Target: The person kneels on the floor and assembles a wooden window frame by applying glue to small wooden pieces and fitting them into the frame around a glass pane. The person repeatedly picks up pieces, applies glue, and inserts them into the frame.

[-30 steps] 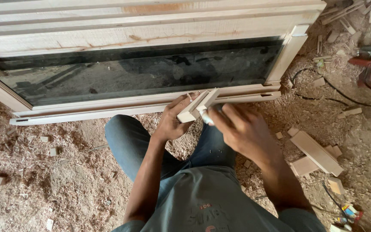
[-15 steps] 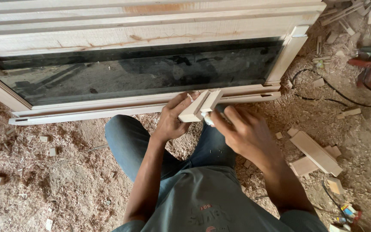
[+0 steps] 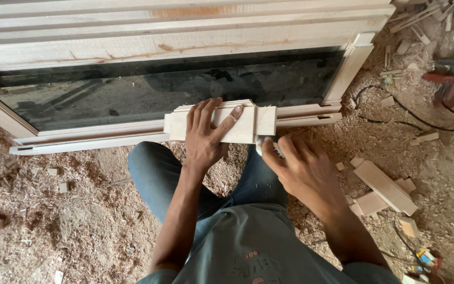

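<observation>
We see a big wooden frame lying on the ground, and a long pane of dark glass sits in it. All around it the ground is covered in sawdust and wood chips. We look down at a person's knees in blue jeans, close to the frame's near edge. A flat piece of pale wood lies on that near edge, right in front of the knees, and it looks like a few thin strips stacked together. The left hand lies flat on top of the wood with its fingers spread, pressing down on it and not wrapped around it. The right hand is just below the right end of the wood, and its fingers are curled around a small white thing. We cannot tell what the white thing is, because the hand hides most of it. On the right, some short wood offcuts lie in the sawdust. A thin black cable runs over the ground toward a red power tool near the top right corner.
</observation>
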